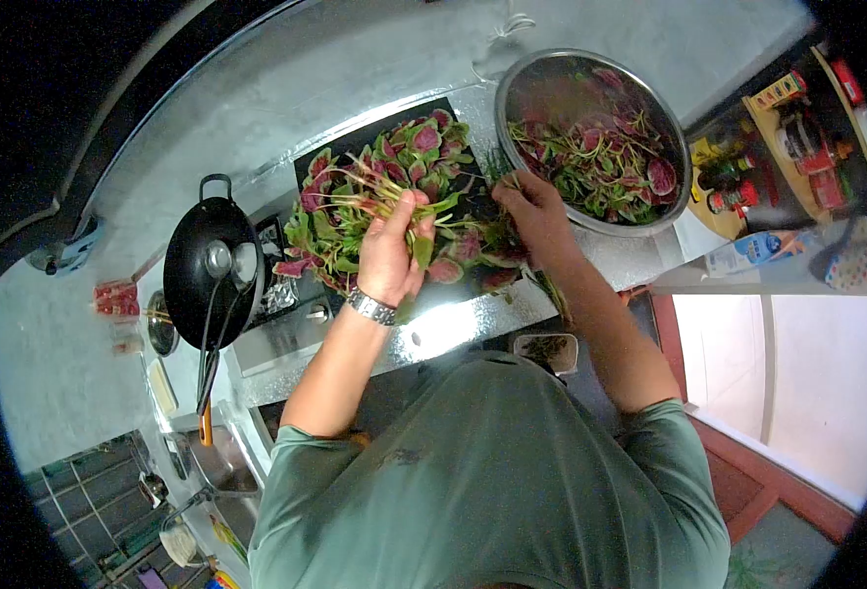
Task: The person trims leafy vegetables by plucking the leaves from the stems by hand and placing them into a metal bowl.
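Note:
My left hand [392, 257], with a metal watch at the wrist, is closed around a small bunch of red amaranth stems [379, 191], their pale ends pointing up and left. Beneath it, a loose pile of red amaranth [423, 147] with green and purple leaves spreads over a black surface. My right hand [536, 211] is beside the steel bowl's near left rim, fingers pinched on some amaranth greenery that is partly hidden and dark. Inside the large steel bowl [683, 182] lies more amaranth, leaves and stems mixed.
A black wok [193, 265] with a ladle [217, 258] stands on the stove at left. Below the counter edge is a small container [568, 355] with plant scraps. Bottles and jars [733, 196] fill a shelf at right. A sink [227, 471] lies at lower left.

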The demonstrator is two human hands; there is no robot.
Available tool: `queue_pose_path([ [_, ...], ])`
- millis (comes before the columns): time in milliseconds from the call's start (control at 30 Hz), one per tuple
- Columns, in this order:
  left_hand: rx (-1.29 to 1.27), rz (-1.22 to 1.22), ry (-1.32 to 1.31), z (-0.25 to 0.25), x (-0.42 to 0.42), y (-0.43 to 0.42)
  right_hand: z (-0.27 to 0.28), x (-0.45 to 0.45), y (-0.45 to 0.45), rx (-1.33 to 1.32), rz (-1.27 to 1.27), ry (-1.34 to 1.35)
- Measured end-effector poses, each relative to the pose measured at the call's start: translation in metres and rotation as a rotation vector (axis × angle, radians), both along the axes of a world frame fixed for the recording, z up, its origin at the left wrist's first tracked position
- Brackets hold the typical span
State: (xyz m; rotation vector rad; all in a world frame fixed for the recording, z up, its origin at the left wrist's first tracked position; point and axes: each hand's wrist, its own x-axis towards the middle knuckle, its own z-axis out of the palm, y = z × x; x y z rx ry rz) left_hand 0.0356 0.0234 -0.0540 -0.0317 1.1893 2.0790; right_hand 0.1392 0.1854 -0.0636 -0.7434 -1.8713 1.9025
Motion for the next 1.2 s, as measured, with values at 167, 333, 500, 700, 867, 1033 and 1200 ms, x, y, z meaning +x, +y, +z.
queue_pose_path([
  [167, 0.069, -0.237, -0.120, 0.003, -0.008, -0.005, 0.023, 0.008, 0.005, 0.553, 0.237, -0.073],
  [333, 0.134, -0.305, -0.151, 0.004, -0.008, 0.001, 0.016, 0.004, -0.003, 0.496, 0.545, -0.047],
  [500, 0.151, -0.301, -0.144, -0.001, -0.008, 0.003, 0.006, 0.003, -0.007, 0.413, 0.584, -0.048],
  [700, 0.057, -0.233, -0.074, -0.008, -0.006, 0.005, 0.008, 0.005, -0.013, 0.137, 0.517, -0.033],
  [867, -0.104, -0.230, 0.100, -0.011, 0.008, 0.012, 0.003, 0.009, -0.011, 0.400, 0.305, -0.134],
  [1033, -0.184, -0.170, 0.112, -0.004, 0.021, 0.023, -0.002, 0.007, -0.020, 0.612, 0.078, -0.139],
  [1200, -0.022, 0.110, 0.018, -0.004, 0.022, 0.033, -0.023, 0.013, 0.004, 0.272, -0.062, -0.169],
])
